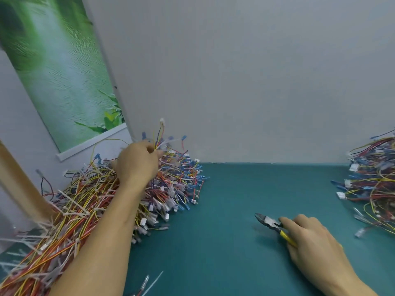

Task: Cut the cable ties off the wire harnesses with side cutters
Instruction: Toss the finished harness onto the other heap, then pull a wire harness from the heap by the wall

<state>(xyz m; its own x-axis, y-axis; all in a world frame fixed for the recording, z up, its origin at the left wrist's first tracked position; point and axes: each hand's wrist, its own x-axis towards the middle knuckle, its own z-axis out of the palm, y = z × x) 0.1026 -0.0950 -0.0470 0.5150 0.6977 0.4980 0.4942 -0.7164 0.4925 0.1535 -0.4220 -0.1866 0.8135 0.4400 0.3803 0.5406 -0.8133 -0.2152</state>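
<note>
Right hand (310, 238), lower right, gripping side cutters (269, 222) over green mat (224, 199). Left hand (139, 163), centre left, pinching wire harness (159, 134) above tied pile (81, 206). Judging: fetching next harness; next move requiring tie exposed to cutters.

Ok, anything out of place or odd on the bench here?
Only minor litter: a loose white cable tie and a small stray wire piece lie on the green mat near its front edge, apart from the left harness pile. Nothing looks damaged.
</note>
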